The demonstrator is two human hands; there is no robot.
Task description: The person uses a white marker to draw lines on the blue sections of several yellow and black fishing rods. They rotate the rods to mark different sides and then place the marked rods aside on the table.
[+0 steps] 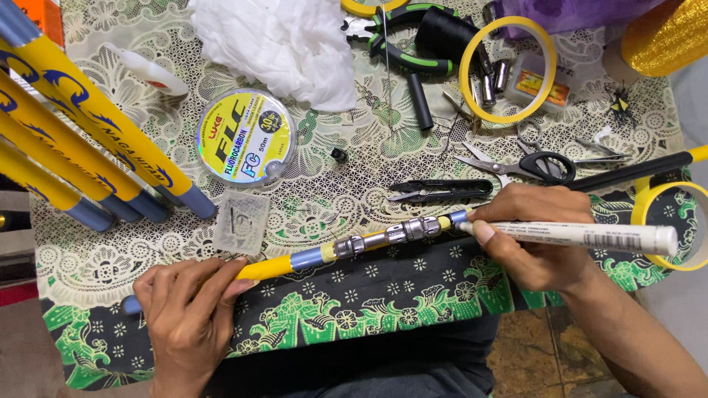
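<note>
Gripping the lower end of a yellow fishing rod (pixel 324 250), the left hand (pixel 188 309) lies knuckles up at the near edge of the table (pixel 354 317), fingers wrapped over the shaft and the thumb stretched along it toward the right. The right hand (pixel 535 239) comes in from the lower right, its forearm running off the corner of the view, wrist bent inward; it is clenched around a white marker pen (pixel 582 236), pinched between thumb and fingers, while the same hand rests on the rod. The pen lies almost level, its capped end pointing right, its tip hidden at the fingers beside a pale blue band on the rod.

The rod's long axis runs across the table from lower left to upper right, rising gently. A silver metal reel seat (pixel 391 234) sits midway between the two hands, and past the right hand a black section carries on toward the right edge. The rod lies over the black and green patterned cloth, just in front of the lace covering.

Behind it lie black line snips (pixel 442 190), scissors (pixel 527 166), a spool of fishing line (pixel 245 138), a small clear plastic box (pixel 242 220), a ring of yellow tape (pixel 509 70), green-handled pliers (pixel 402 40) and a crumpled white tissue (pixel 284 44). More yellow rods (pixel 81 140) lean in from the upper left
</note>
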